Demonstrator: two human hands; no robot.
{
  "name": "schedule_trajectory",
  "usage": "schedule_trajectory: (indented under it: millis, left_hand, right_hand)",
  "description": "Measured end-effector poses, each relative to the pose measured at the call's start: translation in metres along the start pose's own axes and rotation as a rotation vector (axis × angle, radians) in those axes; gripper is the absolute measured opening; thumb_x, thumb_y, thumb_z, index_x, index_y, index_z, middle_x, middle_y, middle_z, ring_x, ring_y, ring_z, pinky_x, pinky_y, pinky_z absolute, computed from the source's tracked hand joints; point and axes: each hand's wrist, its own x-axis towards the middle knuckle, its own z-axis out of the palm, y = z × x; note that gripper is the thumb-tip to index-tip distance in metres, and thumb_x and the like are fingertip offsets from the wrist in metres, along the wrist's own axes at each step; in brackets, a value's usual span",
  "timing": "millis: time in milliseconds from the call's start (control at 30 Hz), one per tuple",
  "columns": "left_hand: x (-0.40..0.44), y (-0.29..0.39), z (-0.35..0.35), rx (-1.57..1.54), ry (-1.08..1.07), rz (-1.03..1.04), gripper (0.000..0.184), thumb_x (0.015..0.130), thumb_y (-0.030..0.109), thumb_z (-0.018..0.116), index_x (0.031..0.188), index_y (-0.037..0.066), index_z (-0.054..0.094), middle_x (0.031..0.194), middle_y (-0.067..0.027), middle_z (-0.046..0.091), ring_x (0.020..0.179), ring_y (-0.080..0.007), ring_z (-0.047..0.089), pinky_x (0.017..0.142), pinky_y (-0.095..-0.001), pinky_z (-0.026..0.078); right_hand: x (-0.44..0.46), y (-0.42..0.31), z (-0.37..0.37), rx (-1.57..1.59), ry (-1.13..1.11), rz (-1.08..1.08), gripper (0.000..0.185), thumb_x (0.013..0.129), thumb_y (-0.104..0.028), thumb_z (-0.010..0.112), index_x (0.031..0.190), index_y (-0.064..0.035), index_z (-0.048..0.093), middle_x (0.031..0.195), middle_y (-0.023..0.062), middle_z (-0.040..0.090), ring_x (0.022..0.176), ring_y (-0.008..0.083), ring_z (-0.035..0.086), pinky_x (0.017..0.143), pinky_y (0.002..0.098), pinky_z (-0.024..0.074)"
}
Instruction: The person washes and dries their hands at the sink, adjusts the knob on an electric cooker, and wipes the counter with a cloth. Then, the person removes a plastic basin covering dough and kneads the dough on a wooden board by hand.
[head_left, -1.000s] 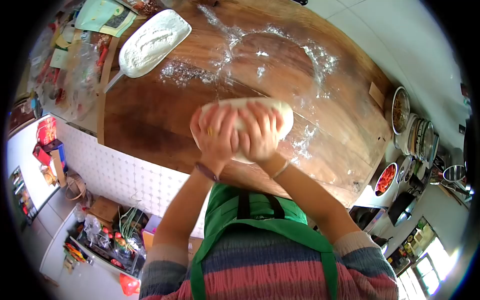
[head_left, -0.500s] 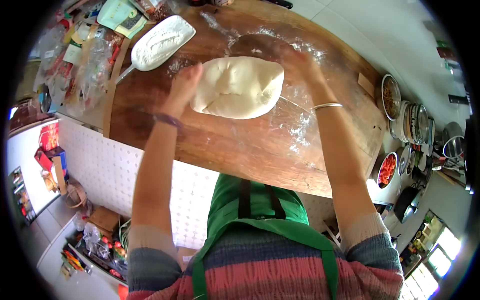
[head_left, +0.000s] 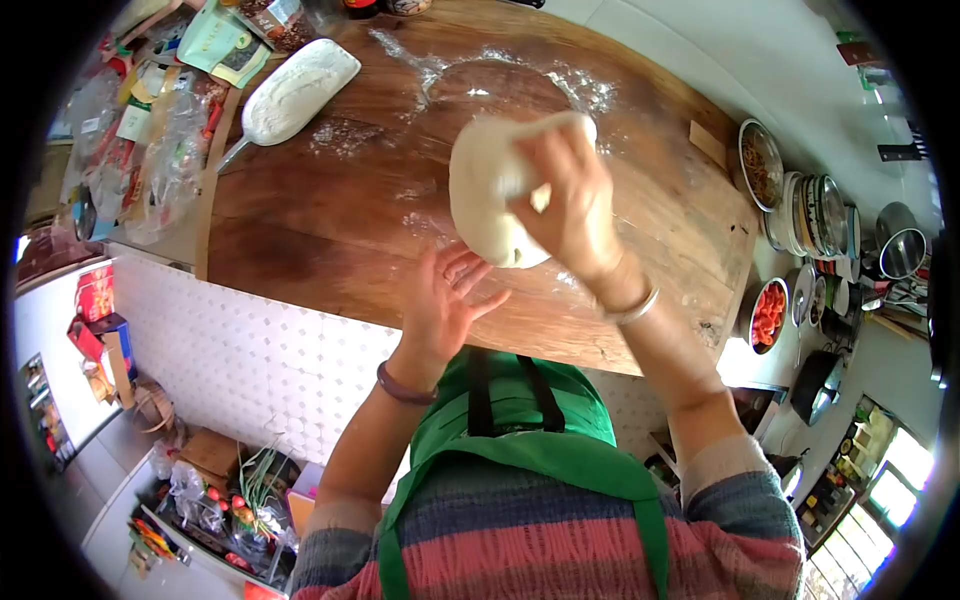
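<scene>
A pale, smooth lump of dough lies on the floured wooden board, turned so its longer side runs toward me. My right hand, a silver bangle at its wrist, is over the right part of the dough with fingers curled onto it; motion blurs the fingertips. Below the dough's near left edge, my left hand is open, palm turned up and fingers spread. Its fingertips are close to the dough's underside; whether they touch it I cannot tell.
A white scoop of flour rests at the board's upper left, beside plastic bags and packets. Loose flour streaks the far side. Along the right stand a bowl of noodle-like food, stacked plates and a bowl of red pieces.
The dough has turned from lying crosswise to lengthwise. My right hand has come in from the right onto it. My left hand has moved down from its left side to its near edge.
</scene>
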Motion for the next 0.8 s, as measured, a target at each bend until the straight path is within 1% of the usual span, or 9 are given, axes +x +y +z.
schedule_trajectory:
  millis: [67, 133, 233, 333, 367, 433, 467, 500, 800]
  left_hand:
    - [0.015, -0.010, -0.016, 0.245, 0.135, -0.016, 0.063, 0.097, 0.046, 0.043, 0.140, 0.002, 0.031, 0.133, -0.0152, 0.041, 0.128, -0.0286, 0.039, 0.104, -0.0518, 0.037]
    - [0.009, -0.003, 0.011, 0.441, -0.024, 0.315, 0.064, 0.096, 0.040, 0.047, 0.144, 0.003, 0.025, 0.138, -0.0146, 0.037, 0.129, -0.0279, 0.038, 0.106, -0.0466, 0.035]
    - [0.029, 0.018, 0.022, 0.767, -0.105, 0.544, 0.072, 0.084, 0.026, 0.066, 0.142, 0.003, 0.030, 0.143, -0.0166, 0.030, 0.129, -0.0299, 0.037, 0.105, -0.0398, 0.035]
    - [0.061, -0.001, -0.005, 1.085, -0.229, 0.832, 0.079, 0.077, 0.033, 0.073, 0.139, 0.005, 0.032, 0.143, -0.0201, 0.032, 0.129, -0.0316, 0.038, 0.106, -0.0418, 0.034]
    - [0.056, 0.001, -0.006, 1.230, -0.231, 0.904, 0.083, 0.076, 0.038, 0.074, 0.139, 0.006, 0.032, 0.143, -0.0207, 0.032, 0.129, -0.0319, 0.038, 0.106, -0.0426, 0.034]
    - [0.053, -0.014, -0.013, 1.081, -0.225, 0.934, 0.063, 0.074, 0.029, 0.077, 0.126, 0.011, 0.047, 0.143, -0.0244, 0.031, 0.132, -0.0471, 0.032, 0.105, -0.0534, 0.034]
    - [0.053, -0.025, -0.028, 0.972, -0.270, 0.908, 0.060, 0.074, 0.029, 0.078, 0.125, 0.016, 0.048, 0.143, -0.0242, 0.031, 0.132, -0.0494, 0.030, 0.105, -0.0561, 0.033]
    - [0.055, -0.033, -0.046, 0.929, -0.277, 0.877, 0.060, 0.074, 0.030, 0.077, 0.125, 0.016, 0.048, 0.143, -0.0243, 0.030, 0.132, -0.0492, 0.030, 0.105, -0.0559, 0.033]
    - [0.061, -0.052, -0.098, 0.861, -0.195, 0.706, 0.063, 0.076, 0.036, 0.073, 0.128, 0.012, 0.046, 0.144, -0.0255, 0.029, 0.132, -0.0479, 0.030, 0.105, -0.0545, 0.032]
  right_hand:
    - [-0.055, 0.011, 0.012, -0.106, -0.098, -0.122, 0.041, 0.054, 0.003, 0.068, 0.094, -0.0043, 0.061, 0.096, 0.0141, 0.056, 0.087, 0.0307, 0.058, 0.074, 0.0398, 0.0511]
    - [-0.088, 0.015, 0.021, -0.102, -0.117, -0.152, 0.034, 0.063, 0.004, 0.063, 0.096, -0.0038, 0.064, 0.100, 0.0127, 0.057, 0.098, 0.0293, 0.058, 0.080, 0.0376, 0.0508]
    - [-0.105, 0.017, 0.021, -0.050, -0.160, -0.102, 0.035, 0.065, 0.004, 0.062, 0.099, -0.0018, 0.066, 0.102, 0.0114, 0.057, 0.105, 0.0291, 0.057, 0.082, 0.0365, 0.0504]
    - [-0.123, 0.022, 0.020, -0.032, -0.168, -0.103, 0.029, 0.063, 0.003, 0.067, 0.092, 0.0029, 0.069, 0.099, 0.0135, 0.058, 0.099, 0.0309, 0.059, 0.083, 0.0382, 0.0508]
    - [-0.129, 0.025, 0.021, 0.014, -0.144, -0.105, 0.027, 0.063, 0.001, 0.071, 0.090, 0.0025, 0.068, 0.098, 0.0120, 0.058, 0.097, 0.0299, 0.060, 0.075, 0.0379, 0.0541]
    - [-0.147, 0.031, 0.026, 0.120, -0.152, -0.111, 0.023, 0.062, 0.004, 0.070, 0.082, -0.0044, 0.062, 0.087, 0.0099, 0.055, 0.084, 0.0282, 0.061, 0.062, 0.0371, 0.0522]
    - [-0.158, 0.037, 0.024, 0.191, -0.214, -0.108, 0.022, 0.065, -0.008, 0.071, 0.085, -0.0040, 0.063, 0.084, 0.0096, 0.056, 0.080, 0.0271, 0.061, 0.059, 0.0358, 0.0509]
    - [-0.188, 0.034, 0.028, 0.187, -0.121, -0.102, 0.021, 0.073, -0.012, 0.074, 0.089, -0.0016, 0.066, 0.095, 0.0105, 0.059, 0.085, 0.0233, 0.062, 0.069, 0.0387, 0.0549]
    - [-0.230, 0.033, 0.038, 0.216, -0.095, 0.007, 0.024, 0.077, -0.018, 0.068, 0.093, -0.0012, 0.066, 0.100, 0.0127, 0.058, 0.091, 0.0253, 0.060, 0.074, 0.0390, 0.0526]
